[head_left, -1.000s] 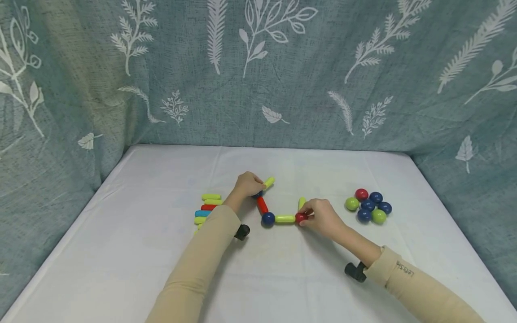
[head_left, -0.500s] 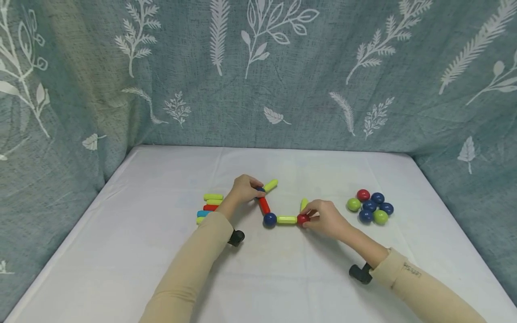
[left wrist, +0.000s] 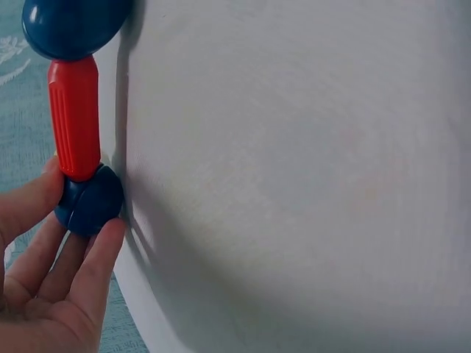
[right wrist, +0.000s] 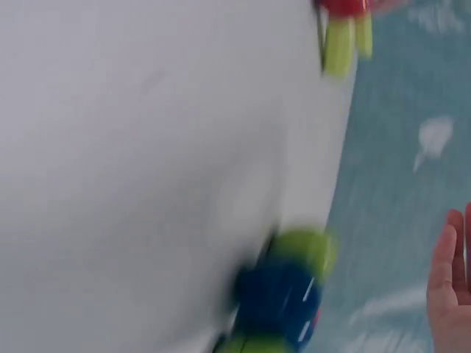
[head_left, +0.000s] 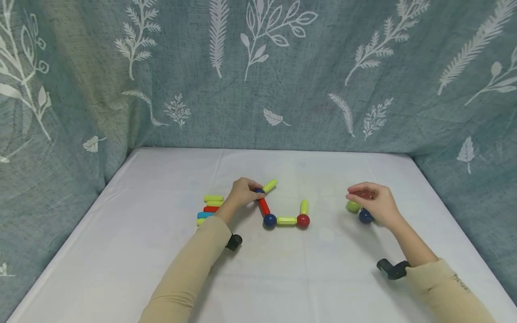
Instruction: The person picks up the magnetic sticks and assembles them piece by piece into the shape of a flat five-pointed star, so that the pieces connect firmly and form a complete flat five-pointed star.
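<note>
My left hand (head_left: pixel 243 192) pinches a blue ball (left wrist: pixel 92 202) between thumb and fingers. A red stick (left wrist: pixel 75 118) joins that ball to a second blue ball (head_left: pixel 269 221). From there a lime stick (head_left: pixel 286 221) runs right to a red ball (head_left: pixel 303 221), which bears another lime stick (head_left: pixel 304 207) pointing away. One more lime stick (head_left: pixel 270 185) slants off the held ball. My right hand (head_left: pixel 378 202) hovers over the loose balls, fingers loosely bent with nothing seen between them. It hides most of that group; a green ball (head_left: pixel 353 207) and a blue one show below.
Several loose lime, red and light-blue sticks (head_left: pixel 211 209) lie left of the build, partly behind the left forearm. A white cloth (head_left: pixel 307 291) covers the table. A patterned teal curtain (head_left: pixel 242 112) hangs behind it. The right wrist view is blurred.
My right hand has let go of the red ball and moved right, over the loose balls. The left hand slid slightly left between the first two frames and keeps hold of its blue ball.
</note>
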{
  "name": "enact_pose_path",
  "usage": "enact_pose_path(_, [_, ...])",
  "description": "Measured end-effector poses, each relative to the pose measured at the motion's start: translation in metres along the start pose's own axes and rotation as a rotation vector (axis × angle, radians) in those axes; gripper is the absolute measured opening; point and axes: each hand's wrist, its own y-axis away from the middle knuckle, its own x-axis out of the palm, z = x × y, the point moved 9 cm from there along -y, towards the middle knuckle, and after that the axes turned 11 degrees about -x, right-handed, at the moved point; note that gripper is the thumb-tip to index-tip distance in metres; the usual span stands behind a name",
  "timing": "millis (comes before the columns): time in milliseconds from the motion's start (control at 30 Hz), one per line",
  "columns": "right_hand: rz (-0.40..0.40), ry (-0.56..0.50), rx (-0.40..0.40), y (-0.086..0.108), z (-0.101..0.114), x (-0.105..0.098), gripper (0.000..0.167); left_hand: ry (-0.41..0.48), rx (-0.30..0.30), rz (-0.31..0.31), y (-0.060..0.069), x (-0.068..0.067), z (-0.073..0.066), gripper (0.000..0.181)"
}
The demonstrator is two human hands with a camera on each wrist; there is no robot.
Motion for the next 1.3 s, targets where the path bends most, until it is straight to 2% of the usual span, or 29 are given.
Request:
enact_pose_path(100, [-0.086, 0.054, 0.005, 0.006, -0.041, -0.030, 0.026, -0.001, 0.014, -0.002, 0.002, 0.000, -0.002, 0.027])
enact_pose_path(133, [-0.107, 0.061, 0.007, 0.009, -0.061, -0.038, 0.026, -0.002, 0.020, -0.005, 0.003, 0.000, -0.003, 0.027])
enact_pose_path(233, [-0.129, 0.170, 0.077, 0.019, -0.113, -0.060, 0.037, -0.006, 0.029, -0.006, 0.004, 0.001, -0.004, 0.027])
enact_pose_path(333, [-0.098, 0.245, 0.175, 0.029, -0.132, -0.071, 0.048, -0.005, 0.032, -0.009, 0.004, 0.001, -0.002, 0.027])
enact_pose_path(467, [-0.016, 0.249, 0.259, 0.040, -0.099, -0.074, 0.055, -0.001, 0.037, -0.013, 0.004, 0.000, -0.001, 0.027])
enact_pose_path(567, [0.075, 0.213, 0.303, 0.045, -0.085, -0.071, 0.057, -0.002, 0.040, -0.016, 0.003, 0.000, 0.000, 0.027])
enact_pose_path(667, [0.163, 0.162, 0.350, 0.047, -0.085, -0.064, 0.060, 0.000, 0.030, -0.021, 0.003, 0.000, 0.001, 0.026])
enact_pose_path(767, [0.207, 0.102, 0.380, 0.049, -0.089, -0.060, 0.063, -0.001, 0.036, -0.022, 0.003, 0.000, -0.001, 0.026])
enact_pose_path(1067, [0.241, 0.084, 0.419, 0.053, -0.099, -0.056, 0.067, -0.010, 0.051, -0.020, 0.002, 0.001, -0.003, 0.025])
enact_pose_path(1300, [0.194, 0.137, 0.403, 0.045, -0.099, -0.069, 0.067, -0.007, 0.046, -0.012, 0.002, 0.001, -0.001, 0.029])
